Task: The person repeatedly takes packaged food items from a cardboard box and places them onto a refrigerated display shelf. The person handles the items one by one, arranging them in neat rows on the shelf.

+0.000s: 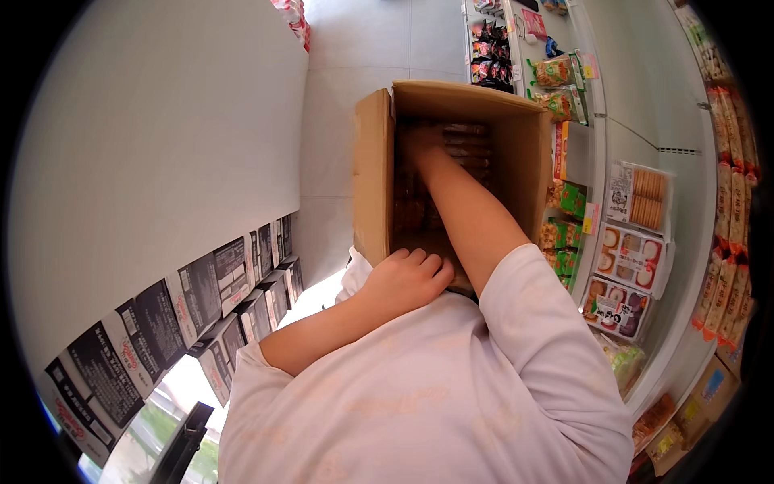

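Note:
An open-topped cardboard box (372, 175) stands directly in front of my body. Inside it, wrapped packs (467, 145) are stacked in a row along the far side, and more lie in shadow to the left. My right hand (423, 142) reaches deep into the box beside the stacked packs. It is dark and blurred there, so whether the fingers hold a pack cannot be made out. Across my front, my left hand (414, 275) hooks its fingers over the box's near edge.
Store shelves on the right carry bagged snacks (553, 72), clear trays of biscuits (644, 193) and long wrapped rolls (728, 212). A white panel (163, 121) rises on the left, with printed cartons (160, 320) stacked beside it. Grey floor tiles (357, 42) extend beyond the box.

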A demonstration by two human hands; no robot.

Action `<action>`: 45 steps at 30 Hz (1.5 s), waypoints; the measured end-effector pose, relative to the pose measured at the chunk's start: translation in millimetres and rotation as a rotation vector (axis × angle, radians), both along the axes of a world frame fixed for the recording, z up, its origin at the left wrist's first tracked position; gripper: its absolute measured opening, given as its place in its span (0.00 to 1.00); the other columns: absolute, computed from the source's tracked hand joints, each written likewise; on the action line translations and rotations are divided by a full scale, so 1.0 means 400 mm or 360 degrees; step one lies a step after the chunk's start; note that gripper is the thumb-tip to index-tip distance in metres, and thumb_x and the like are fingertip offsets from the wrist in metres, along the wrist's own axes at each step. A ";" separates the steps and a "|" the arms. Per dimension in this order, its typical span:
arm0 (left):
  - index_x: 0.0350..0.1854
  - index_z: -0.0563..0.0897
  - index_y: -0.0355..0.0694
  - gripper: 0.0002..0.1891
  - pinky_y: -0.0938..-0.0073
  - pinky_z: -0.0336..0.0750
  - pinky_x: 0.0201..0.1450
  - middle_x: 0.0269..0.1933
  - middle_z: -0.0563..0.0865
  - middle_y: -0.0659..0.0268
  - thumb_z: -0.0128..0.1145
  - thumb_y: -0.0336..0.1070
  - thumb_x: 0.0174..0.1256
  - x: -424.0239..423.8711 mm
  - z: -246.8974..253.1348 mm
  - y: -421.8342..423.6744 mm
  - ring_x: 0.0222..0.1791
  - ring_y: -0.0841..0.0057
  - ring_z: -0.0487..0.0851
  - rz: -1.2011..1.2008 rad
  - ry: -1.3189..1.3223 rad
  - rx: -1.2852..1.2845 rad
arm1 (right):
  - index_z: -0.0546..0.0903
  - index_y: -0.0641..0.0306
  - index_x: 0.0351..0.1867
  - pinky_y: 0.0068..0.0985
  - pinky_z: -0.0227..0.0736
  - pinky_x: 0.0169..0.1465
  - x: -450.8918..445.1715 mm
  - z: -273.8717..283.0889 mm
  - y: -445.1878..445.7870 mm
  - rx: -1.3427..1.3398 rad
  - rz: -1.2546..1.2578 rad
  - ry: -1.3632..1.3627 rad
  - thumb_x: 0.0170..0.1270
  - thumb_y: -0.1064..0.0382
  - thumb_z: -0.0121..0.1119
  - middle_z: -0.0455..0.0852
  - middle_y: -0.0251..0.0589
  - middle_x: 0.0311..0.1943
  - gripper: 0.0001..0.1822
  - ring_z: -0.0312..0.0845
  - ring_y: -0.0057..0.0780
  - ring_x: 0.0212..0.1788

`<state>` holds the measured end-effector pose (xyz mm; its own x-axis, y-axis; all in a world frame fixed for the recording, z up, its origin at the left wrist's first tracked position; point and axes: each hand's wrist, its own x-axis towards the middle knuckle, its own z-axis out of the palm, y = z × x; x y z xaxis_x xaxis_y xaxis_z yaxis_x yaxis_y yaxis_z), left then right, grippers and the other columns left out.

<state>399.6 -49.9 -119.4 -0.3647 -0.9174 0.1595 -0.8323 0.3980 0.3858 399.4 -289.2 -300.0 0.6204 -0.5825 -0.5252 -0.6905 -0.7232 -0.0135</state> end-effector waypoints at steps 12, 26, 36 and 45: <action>0.35 0.82 0.44 0.08 0.74 0.68 0.26 0.26 0.74 0.73 0.64 0.37 0.54 -0.004 -0.026 -0.017 0.26 0.78 0.77 0.0035 -0.0021 -0.0125 | 0.88 0.52 0.62 0.48 0.80 0.64 0.013 0.007 -0.023 0.0197 -0.0311 -0.0029 0.63 0.51 0.71 0.87 0.46 0.66 0.26 0.84 0.46 0.68; 0.31 0.81 0.42 0.06 0.75 0.71 0.26 0.26 0.78 0.71 0.63 0.34 0.52 -0.002 -0.025 -0.010 0.28 0.76 0.80 -0.0047 0.0009 -0.0060 | 0.75 0.49 0.75 0.59 0.72 0.68 0.016 0.052 0.005 0.0227 -0.0447 -0.0046 0.63 0.50 0.68 0.83 0.49 0.70 0.36 0.80 0.48 0.71; 0.36 0.83 0.40 0.09 0.74 0.73 0.28 0.27 0.78 0.72 0.63 0.36 0.53 -0.009 -0.017 -0.001 0.30 0.76 0.81 -0.0109 -0.0046 -0.0037 | 0.72 0.56 0.73 0.56 0.74 0.68 -0.024 0.052 0.017 0.0055 -0.0423 -0.0176 0.59 0.49 0.70 0.88 0.52 0.62 0.40 0.86 0.50 0.64; 0.41 0.85 0.39 0.13 0.75 0.75 0.29 0.28 0.80 0.71 0.63 0.36 0.53 -0.019 0.003 -0.038 0.31 0.76 0.82 -0.0211 -0.0109 0.0017 | 0.79 0.56 0.62 0.52 0.80 0.62 -0.115 0.173 0.012 -0.0121 -0.0437 -0.0537 0.57 0.50 0.72 0.90 0.52 0.56 0.31 0.88 0.49 0.60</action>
<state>392.0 -65.1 -118.2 -0.4923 -0.8620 0.1205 -0.7972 0.5022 0.3350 353.5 -284.4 -230.9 0.5668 -0.7788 -0.2687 -0.8231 -0.5215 -0.2250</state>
